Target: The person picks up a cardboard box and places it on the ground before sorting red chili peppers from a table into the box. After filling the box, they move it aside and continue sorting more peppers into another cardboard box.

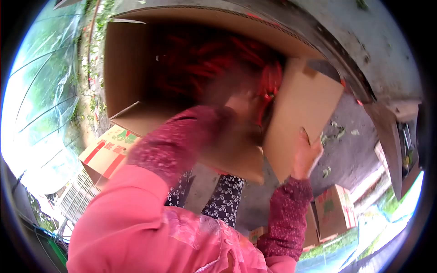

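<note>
An open cardboard box (125,68) with long red chili peppers (205,68) in its shaded inside fills the upper middle of the view. My left hand (239,93) reaches into it over the peppers; it is smeared by motion and its fingers are not clear. Several glossy peppers (271,79) lie right beside that hand, against the box's right side. At the right, my right hand (306,157) grips the raised box flap (302,107), its thumb on the near face and the other fingers hidden behind.
A printed carton (111,148) and a white plastic crate (79,195) stand at the lower left. More cartons (334,211) are at the lower right. Leaves lie scattered on the grey ground (343,136). Clear plastic sheeting (41,91) hangs on the left.
</note>
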`<state>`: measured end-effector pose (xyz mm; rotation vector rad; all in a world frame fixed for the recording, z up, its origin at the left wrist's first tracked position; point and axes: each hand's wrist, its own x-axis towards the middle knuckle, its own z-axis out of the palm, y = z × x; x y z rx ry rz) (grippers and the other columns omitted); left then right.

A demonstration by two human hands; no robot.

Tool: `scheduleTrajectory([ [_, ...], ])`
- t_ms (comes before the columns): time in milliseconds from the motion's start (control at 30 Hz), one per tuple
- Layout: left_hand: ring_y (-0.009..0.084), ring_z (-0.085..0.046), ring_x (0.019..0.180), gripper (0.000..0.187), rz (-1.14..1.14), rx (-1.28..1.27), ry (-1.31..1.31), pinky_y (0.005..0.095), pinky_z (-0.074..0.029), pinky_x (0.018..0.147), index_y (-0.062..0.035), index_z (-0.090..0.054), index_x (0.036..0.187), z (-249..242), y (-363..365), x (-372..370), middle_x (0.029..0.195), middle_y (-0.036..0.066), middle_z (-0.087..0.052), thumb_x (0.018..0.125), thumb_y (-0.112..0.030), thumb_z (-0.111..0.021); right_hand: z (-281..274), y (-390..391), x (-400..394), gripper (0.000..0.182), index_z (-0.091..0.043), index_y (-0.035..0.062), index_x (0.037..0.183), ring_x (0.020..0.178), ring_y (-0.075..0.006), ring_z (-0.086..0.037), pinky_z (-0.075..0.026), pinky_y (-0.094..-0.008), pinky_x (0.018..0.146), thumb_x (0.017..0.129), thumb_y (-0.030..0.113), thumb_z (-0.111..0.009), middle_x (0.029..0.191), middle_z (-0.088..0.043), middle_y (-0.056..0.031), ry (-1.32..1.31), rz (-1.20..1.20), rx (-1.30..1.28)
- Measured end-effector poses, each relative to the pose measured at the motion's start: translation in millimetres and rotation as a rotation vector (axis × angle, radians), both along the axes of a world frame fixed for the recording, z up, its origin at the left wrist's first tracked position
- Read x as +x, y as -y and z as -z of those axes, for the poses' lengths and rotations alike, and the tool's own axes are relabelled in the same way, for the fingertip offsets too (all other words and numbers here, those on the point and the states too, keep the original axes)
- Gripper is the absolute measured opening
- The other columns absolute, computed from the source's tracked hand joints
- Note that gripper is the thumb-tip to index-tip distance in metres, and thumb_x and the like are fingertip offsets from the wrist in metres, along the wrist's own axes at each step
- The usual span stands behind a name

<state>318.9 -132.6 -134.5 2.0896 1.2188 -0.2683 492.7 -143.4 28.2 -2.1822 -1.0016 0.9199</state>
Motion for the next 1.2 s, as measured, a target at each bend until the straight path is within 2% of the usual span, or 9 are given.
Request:
scheduleTrajectory([
  [167,0.0373,-0.046,0.111,0.059,0.044,0.537,0.038,0.0450,-0.047,0.079,-0.0080,-0.036,0.133,41,36,-10,0.114,0.017,-0.051,0.077,-0.022,-0.050,-1,0,-4,0.022,-0.057,-0.0076,0.099,0.076,-0.0148,-0.060,-0.047,-0.0285,0.071,0.081,0.006,-0.057,0.085,-0.065,-0.0108,-0.054,0.056,-0.029],
  [367,0.0369,-0.037,0.118,0.059,0.078,-0.364,0.087,0.0513,-0.040,0.090,-0.0111,-0.039,0.131,-13,-32,-37,0.125,0.014,-0.043,0.076,-0.027,-0.052,1,1,-4,0.024,-0.056,-0.0078,0.102,0.078,-0.0155,-0.059,-0.047,-0.0293,0.071,0.082,0.005,-0.055,0.090,-0.064,-0.0122,-0.099,0.059,-0.005],
  [467,0.0372,-0.037,0.116,0.061,0.213,0.210,-0.104,0.0508,-0.038,0.093,-0.0157,-0.037,0.133,27,-75,-56,0.130,0.013,-0.037,0.076,-0.029,-0.053,0,2,-4,0.024,-0.056,-0.0074,0.104,0.079,-0.0159,-0.059,-0.047,-0.0294,0.072,0.083,0.004,-0.055,0.092,-0.064,-0.0126,-0.103,0.062,-0.045],
  [533,0.0360,-0.039,0.113,0.059,-0.403,0.232,1.035,0.0516,-0.035,0.094,-0.0186,-0.038,0.133,98,-65,-82,0.131,0.012,-0.036,0.078,-0.032,-0.054,1,-1,-4,0.025,-0.056,-0.0070,0.105,0.080,-0.0159,-0.059,-0.047,-0.0293,0.072,0.083,0.004,-0.054,0.092,-0.064,-0.0126,-0.088,0.044,-0.041],
  [600,0.0361,-0.034,0.120,0.056,-0.213,0.151,0.075,0.0547,-0.031,0.097,-0.0211,-0.038,0.133,124,-53,-107,0.135,0.010,-0.033,0.080,-0.032,-0.053,9,4,1,0.026,-0.057,-0.0064,0.106,0.077,-0.0203,-0.060,-0.046,-0.0317,0.070,0.083,0.006,-0.055,0.089,-0.064,-0.0136,-0.077,0.036,0.005],
  [700,0.0388,-0.018,0.131,0.055,-0.005,0.011,-0.128,0.0661,-0.033,0.089,-0.0262,-0.035,0.135,-33,-54,-116,0.143,0.010,-0.018,0.082,-0.029,-0.048,6,19,23,0.020,-0.058,-0.0064,0.095,0.072,-0.0304,-0.059,-0.045,-0.0376,0.065,0.082,0.009,-0.059,0.082,-0.062,-0.0191,0.422,-0.367,-0.040],
  [900,0.0408,-0.046,0.112,0.045,-0.105,-0.355,-0.222,0.0447,-0.045,0.088,-0.0312,-0.043,0.129,-39,9,-169,0.135,0.019,-0.033,0.085,-0.022,-0.040,21,22,-7,0.027,-0.059,-0.0047,0.088,0.073,-0.0384,-0.061,-0.046,-0.0429,0.065,0.079,0.020,-0.062,0.079,-0.062,-0.0223,0.328,-0.082,-0.025],
  [1067,0.0356,-0.059,0.091,0.049,0.334,-0.116,-0.067,0.0435,-0.049,0.077,-0.0221,-0.041,0.131,-38,16,-173,0.124,0.019,-0.046,0.082,-0.019,-0.047,12,13,-28,0.023,-0.061,0.0030,0.092,0.083,-0.0369,-0.061,-0.047,-0.0417,0.070,0.080,0.022,-0.057,0.085,-0.063,-0.0204,0.403,-0.041,-0.186],
  [1200,0.0317,-0.061,0.082,0.028,0.092,-0.033,0.097,0.0411,-0.050,0.072,-0.0153,-0.059,0.107,-123,-53,-141,0.094,0.016,-0.060,0.082,-0.025,-0.052,0,4,-37,0.024,-0.060,0.0035,0.093,0.084,-0.0371,-0.060,-0.046,-0.0431,0.072,0.081,0.024,-0.056,0.087,-0.063,-0.0205,0.422,-0.085,-0.216],
])
